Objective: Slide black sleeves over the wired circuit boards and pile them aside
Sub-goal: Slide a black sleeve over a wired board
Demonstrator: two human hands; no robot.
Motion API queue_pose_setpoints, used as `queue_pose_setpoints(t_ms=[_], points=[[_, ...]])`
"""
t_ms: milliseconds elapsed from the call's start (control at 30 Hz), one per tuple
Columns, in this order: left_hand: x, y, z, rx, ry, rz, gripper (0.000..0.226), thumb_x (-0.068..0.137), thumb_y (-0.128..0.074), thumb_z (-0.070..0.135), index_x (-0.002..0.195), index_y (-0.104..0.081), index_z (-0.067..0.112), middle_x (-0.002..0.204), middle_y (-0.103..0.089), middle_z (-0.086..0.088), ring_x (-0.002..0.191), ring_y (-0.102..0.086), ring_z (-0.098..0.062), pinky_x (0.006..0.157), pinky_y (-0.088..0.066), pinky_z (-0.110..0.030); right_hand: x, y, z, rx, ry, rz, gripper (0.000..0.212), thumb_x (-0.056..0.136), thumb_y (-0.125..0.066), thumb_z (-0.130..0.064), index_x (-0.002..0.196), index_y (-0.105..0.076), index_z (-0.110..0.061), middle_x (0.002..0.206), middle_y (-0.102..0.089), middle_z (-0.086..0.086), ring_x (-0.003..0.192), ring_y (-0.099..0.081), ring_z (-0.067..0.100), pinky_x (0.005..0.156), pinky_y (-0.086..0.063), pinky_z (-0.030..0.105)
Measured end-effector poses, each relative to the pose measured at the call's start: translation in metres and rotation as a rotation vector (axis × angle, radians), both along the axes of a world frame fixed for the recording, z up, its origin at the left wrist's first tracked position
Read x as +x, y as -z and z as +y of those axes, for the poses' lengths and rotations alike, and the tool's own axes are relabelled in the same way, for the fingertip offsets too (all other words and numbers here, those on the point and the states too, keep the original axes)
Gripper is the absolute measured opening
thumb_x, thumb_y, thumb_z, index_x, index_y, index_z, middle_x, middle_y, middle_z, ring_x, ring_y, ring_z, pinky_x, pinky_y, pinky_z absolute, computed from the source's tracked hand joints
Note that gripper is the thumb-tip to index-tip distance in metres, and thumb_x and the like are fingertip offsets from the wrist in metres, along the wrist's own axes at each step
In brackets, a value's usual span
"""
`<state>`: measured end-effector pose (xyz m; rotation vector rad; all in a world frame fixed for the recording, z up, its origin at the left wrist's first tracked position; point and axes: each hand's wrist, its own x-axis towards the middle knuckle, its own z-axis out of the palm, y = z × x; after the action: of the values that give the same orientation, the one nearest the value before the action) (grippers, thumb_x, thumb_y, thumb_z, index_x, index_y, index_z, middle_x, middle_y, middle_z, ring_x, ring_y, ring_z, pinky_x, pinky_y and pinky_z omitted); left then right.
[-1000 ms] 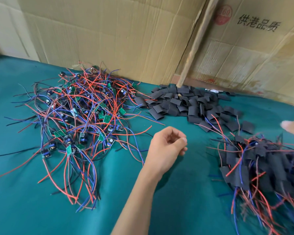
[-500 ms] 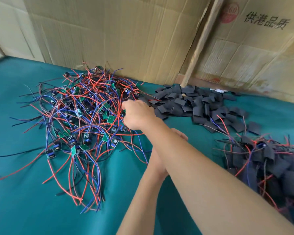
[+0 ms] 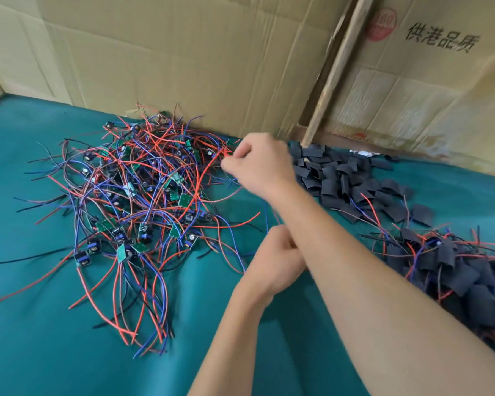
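Right hand (image 3: pixel 262 164) crossing over left forearm, pinching a red wire (image 3: pixel 209 167) at the 3 o'clock edge of the tangled red-and-blue wired green circuit boards (image 3: pixel 143 201). Left hand (image 3: pixel 275 258) loosely curled, partly hidden, grip unclear. Loose flat black sleeves (image 3: pixel 343 178) at 1 o'clock against creased brown cardboard (image 3: pixel 183 58); sleeved pile (image 3: pixel 455 270) at 3 o'clock on teal cloth (image 3: pixel 40 352).

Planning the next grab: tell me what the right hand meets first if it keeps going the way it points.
The right hand points left into the tangled pile of red-and-blue-wired green circuit boards; it likely meets those wires first, already at its fingertips.
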<state>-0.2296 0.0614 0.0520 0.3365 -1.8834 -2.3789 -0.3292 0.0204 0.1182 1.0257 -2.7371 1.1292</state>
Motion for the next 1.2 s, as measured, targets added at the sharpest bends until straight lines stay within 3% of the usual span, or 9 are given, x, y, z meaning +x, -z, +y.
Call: queue_pose_setpoints(t_ms=[133,333,433,533,700,767,867,1033,1200], points=[[0.000,-0.001,-0.003,0.063,0.063,0.000,0.034,0.091,-0.041,-0.018,0.075,-0.060,0.006,0.071,-0.069,-0.009,0.060,-0.069,-0.019,0.054,-0.054,-0.022,-0.024,-0.046,0.050,-0.286,0.027,-0.189,0.015,0.075,-0.070,-0.026,0.065,-0.068,-0.014,0.051,-0.065,-0.005,0.049,-0.071,0.014,0.055,-0.051,0.023],[-0.003,0.001,-0.004,0.109,-0.091,-0.049,0.031,0.088,-0.038,-0.010,0.073,-0.060,0.008,0.068,-0.065,-0.011,0.049,-0.062,-0.016,0.041,-0.042,-0.020,-0.037,-0.066,0.125,-0.717,0.026,-0.579,0.016,0.086,-0.051,0.003,0.083,-0.066,-0.003,0.068,-0.071,0.012,0.047,-0.062,0.018,0.052,-0.055,0.026],[-0.009,0.002,-0.004,0.212,-0.185,0.048,0.024,0.102,-0.046,0.008,0.099,-0.070,0.010,0.088,-0.073,-0.011,0.072,-0.070,-0.019,0.056,-0.054,-0.023,-0.024,-0.043,0.149,-0.721,-0.025,-0.735,0.025,0.089,-0.047,0.007,0.088,-0.069,-0.003,0.076,-0.074,0.014,0.052,-0.064,0.018,0.053,-0.055,0.024],[-0.012,0.004,-0.001,0.245,-0.202,0.157,0.025,0.107,-0.048,0.021,0.110,-0.072,0.014,0.104,-0.075,-0.007,0.092,-0.072,-0.021,0.082,-0.059,-0.032,-0.001,-0.004,0.157,-0.496,-0.077,-0.818,0.023,0.091,-0.051,0.009,0.096,-0.069,-0.004,0.087,-0.076,0.017,0.058,-0.070,0.025,0.059,-0.060,0.030],[-0.012,0.012,-0.001,0.032,-0.411,0.125,0.022,0.103,-0.056,0.010,0.091,-0.074,0.005,0.084,-0.073,-0.013,0.083,-0.071,-0.030,0.084,-0.062,-0.042,0.002,0.022,0.148,-0.051,-0.084,-0.531,0.009,0.088,-0.066,-0.010,0.093,-0.070,-0.016,0.080,-0.079,0.009,0.077,-0.078,0.027,0.085,-0.061,0.042],[-0.014,0.014,-0.002,0.067,-0.470,0.113,0.019,0.101,-0.059,0.007,0.089,-0.073,-0.001,0.081,-0.073,-0.012,0.079,-0.073,-0.028,0.078,-0.063,-0.037,-0.006,0.018,0.143,0.133,-0.108,-0.356,0.005,0.081,-0.070,-0.025,0.085,-0.072,-0.022,0.072,-0.077,0.001,0.074,-0.074,0.018,0.082,-0.058,0.038],[-0.017,0.016,-0.002,-0.003,-0.589,0.079,0.017,0.097,-0.063,0.006,0.083,-0.072,0.000,0.075,-0.072,-0.006,0.071,-0.068,-0.016,0.068,-0.060,-0.028,-0.020,0.010,0.124,0.179,-0.021,-0.174,0.011,0.080,-0.067,-0.022,0.071,-0.072,-0.025,0.064,-0.074,-0.007,0.071,-0.071,0.013,0.078,-0.060,0.036],[-0.018,0.017,-0.001,-0.103,-0.621,0.086,0.009,0.088,-0.064,0.011,0.089,-0.071,0.016,0.066,-0.068,0.000,0.061,-0.065,-0.019,0.069,-0.062,-0.041,-0.045,0.023,0.069,0.259,0.053,0.048,0.007,0.086,-0.069,-0.033,0.086,-0.066,-0.026,0.104,-0.072,0.006,0.108,-0.063,0.033,0.092,-0.054,0.040],[-0.017,0.017,0.000,-0.213,-0.620,0.034,0.021,0.074,-0.055,0.024,0.093,-0.064,0.025,0.084,-0.070,0.002,0.054,-0.057,-0.021,0.067,-0.056,-0.051,-0.052,0.045,0.039,0.342,0.172,0.161,0.040,0.084,-0.074,-0.050,0.105,-0.068,-0.017,0.115,-0.064,0.014,0.107,-0.062,0.037,0.073,-0.040,0.035]])
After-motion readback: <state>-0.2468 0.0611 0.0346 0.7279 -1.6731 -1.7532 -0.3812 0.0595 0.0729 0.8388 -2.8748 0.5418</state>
